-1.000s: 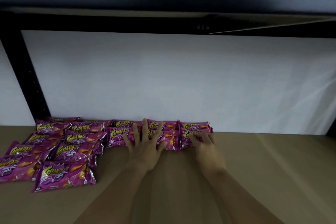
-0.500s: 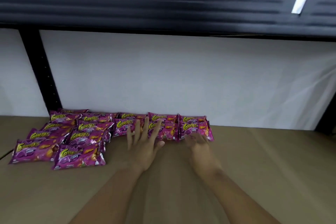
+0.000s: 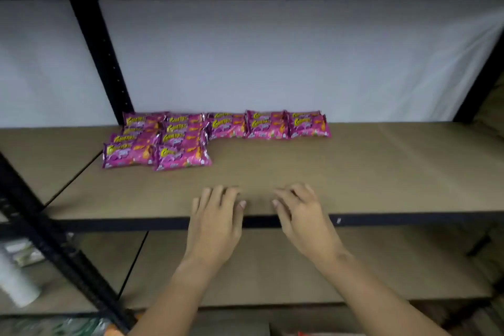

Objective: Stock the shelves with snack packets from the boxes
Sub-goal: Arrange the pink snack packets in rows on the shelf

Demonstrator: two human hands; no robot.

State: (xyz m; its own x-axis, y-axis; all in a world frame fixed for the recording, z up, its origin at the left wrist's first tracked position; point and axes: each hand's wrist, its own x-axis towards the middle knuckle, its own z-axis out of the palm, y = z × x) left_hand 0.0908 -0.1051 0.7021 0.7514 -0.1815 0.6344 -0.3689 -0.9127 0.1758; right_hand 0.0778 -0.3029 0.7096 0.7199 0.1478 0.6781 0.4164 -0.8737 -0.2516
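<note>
Brown fibreboard shelf [image 3: 354, 172] on a black steel frame [image 3: 109, 63]; glossy purple foil snack packets [image 3: 218, 131] lie flat in overlapping rows at 11 o'clock, likely faced label-up for display; left hand [image 3: 215, 224] and right hand [image 3: 302, 215], fingers released, hold nothing over the front edge.

- My left hand [image 3: 215, 222] is palm down, fingers loosely extended and slightly spread, holding nothing.
- My right hand [image 3: 301, 215] sits just beside it, palm down, fingers relaxed and a little bent, also holding nothing.
- Both bare forearms reach forward from the bottom of the view.
</note>
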